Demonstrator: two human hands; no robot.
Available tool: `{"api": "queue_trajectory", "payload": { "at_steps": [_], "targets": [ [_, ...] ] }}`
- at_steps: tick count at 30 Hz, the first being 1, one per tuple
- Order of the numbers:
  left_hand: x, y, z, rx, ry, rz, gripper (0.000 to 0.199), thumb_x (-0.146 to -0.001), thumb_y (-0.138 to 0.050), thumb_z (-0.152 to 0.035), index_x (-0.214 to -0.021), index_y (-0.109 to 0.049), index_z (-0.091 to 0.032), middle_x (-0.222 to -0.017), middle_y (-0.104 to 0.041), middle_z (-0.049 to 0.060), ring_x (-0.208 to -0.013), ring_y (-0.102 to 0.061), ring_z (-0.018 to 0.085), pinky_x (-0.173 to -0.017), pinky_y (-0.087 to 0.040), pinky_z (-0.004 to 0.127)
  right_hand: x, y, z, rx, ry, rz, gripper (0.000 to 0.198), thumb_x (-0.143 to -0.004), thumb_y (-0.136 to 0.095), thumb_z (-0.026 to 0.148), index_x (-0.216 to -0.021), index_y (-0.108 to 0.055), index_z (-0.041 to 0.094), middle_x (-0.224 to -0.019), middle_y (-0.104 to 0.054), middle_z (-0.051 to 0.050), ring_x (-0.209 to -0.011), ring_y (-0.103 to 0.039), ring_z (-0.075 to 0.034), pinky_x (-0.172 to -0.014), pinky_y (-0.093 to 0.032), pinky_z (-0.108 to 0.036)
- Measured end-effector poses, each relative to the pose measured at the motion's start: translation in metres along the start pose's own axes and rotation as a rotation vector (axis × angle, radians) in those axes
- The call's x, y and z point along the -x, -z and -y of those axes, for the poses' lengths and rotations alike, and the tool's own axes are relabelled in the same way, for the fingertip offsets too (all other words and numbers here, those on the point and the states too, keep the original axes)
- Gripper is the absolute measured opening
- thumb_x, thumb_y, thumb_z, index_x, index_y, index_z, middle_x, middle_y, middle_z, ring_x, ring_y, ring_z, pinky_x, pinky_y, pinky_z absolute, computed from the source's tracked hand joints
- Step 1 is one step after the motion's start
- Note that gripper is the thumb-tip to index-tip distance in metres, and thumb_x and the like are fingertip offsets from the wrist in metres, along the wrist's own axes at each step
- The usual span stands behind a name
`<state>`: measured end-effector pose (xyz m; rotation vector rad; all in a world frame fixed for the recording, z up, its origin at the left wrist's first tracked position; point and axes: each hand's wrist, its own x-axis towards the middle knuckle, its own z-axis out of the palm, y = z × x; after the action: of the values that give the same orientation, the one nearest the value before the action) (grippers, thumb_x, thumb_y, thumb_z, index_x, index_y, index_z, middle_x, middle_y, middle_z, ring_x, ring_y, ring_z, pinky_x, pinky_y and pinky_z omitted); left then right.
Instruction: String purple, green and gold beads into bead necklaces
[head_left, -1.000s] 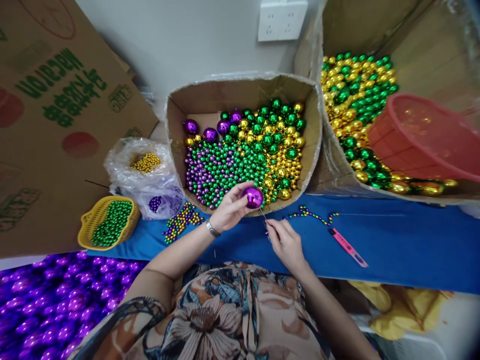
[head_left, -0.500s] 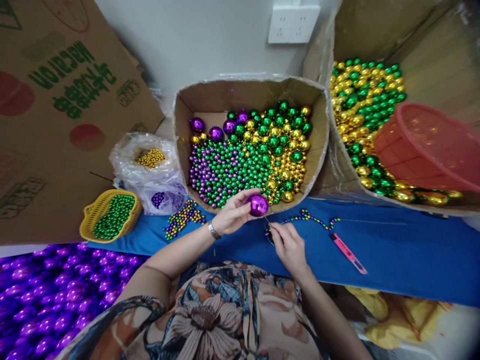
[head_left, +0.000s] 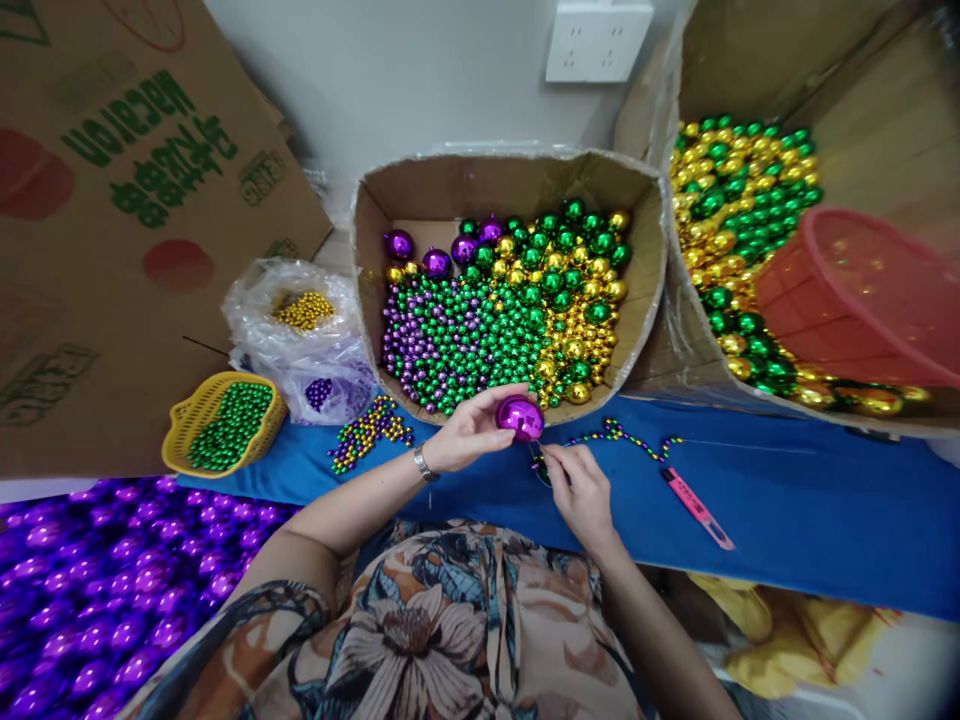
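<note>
A shiny purple ball rests in my left hand, with the thumb and fingers closed around it. Just below and to the right, my right hand pinches a thin thread or needle that reaches the underside of the ball. I cannot tell which of the two it is. A few small beads hang beside the right fingertips. Behind that hand, a string of small green, gold and purple beads lies on the blue cloth, its bare thread trailing right.
Ahead stands a cardboard box of purple, green and gold balls. At right, a larger box holds a red basket. Leftward are a yellow basket, plastic bags and loose beads. A pink cutter lies right.
The purple ball has dropped slightly and turned in my left hand, and its thumb has shifted lower. My right hand keeps its pinch near the ball. The whole view has shifted a little.
</note>
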<state>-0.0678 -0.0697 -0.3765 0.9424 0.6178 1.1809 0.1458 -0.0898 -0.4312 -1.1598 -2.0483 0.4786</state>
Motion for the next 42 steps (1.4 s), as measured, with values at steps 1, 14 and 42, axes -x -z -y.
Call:
{"api": "queue_trajectory", "payload": {
  "at_steps": [1, 14, 42],
  "targets": [
    [0.000, -0.001, 0.001, -0.027, -0.012, -0.003, 0.060, -0.075, -0.078, -0.025, -0.131, -0.058, -0.027, -0.133, -0.058, 0.011, -0.116, -0.058, 0.022, -0.100, -0.046, 0.035, 0.000, 0.000, -0.001, 0.006, 0.000, 0.000, 0.020, -0.096, -0.049, 0.023, -0.106, -0.066, 0.021, -0.086, -0.063, -0.005, -0.078, -0.063, -0.014, -0.073, -0.052, -0.026],
    [0.001, 0.002, -0.001, 0.102, 0.117, -0.057, 0.058, -0.075, -0.079, -0.028, -0.128, -0.058, -0.029, -0.131, -0.058, 0.012, -0.105, -0.064, 0.026, -0.088, -0.055, 0.042, -0.003, 0.009, 0.011, -0.134, -0.054, 0.084, 0.019, -0.096, -0.049, 0.025, -0.103, -0.066, 0.021, -0.085, -0.064, -0.004, -0.077, -0.062, -0.013, -0.072, -0.052, -0.026],
    [-0.072, 0.055, -0.002, -0.966, -0.099, -0.328, 0.018, -0.086, -0.061, -0.024, -0.100, -0.068, -0.016, -0.091, -0.069, 0.007, -0.082, -0.061, 0.017, -0.073, -0.048, 0.030, 0.006, 0.009, 0.002, -0.003, -0.008, -0.008, 0.016, -0.095, -0.052, 0.020, -0.106, -0.064, 0.019, -0.085, -0.063, -0.003, -0.076, -0.063, -0.012, -0.074, -0.051, -0.024]
  ]
}}
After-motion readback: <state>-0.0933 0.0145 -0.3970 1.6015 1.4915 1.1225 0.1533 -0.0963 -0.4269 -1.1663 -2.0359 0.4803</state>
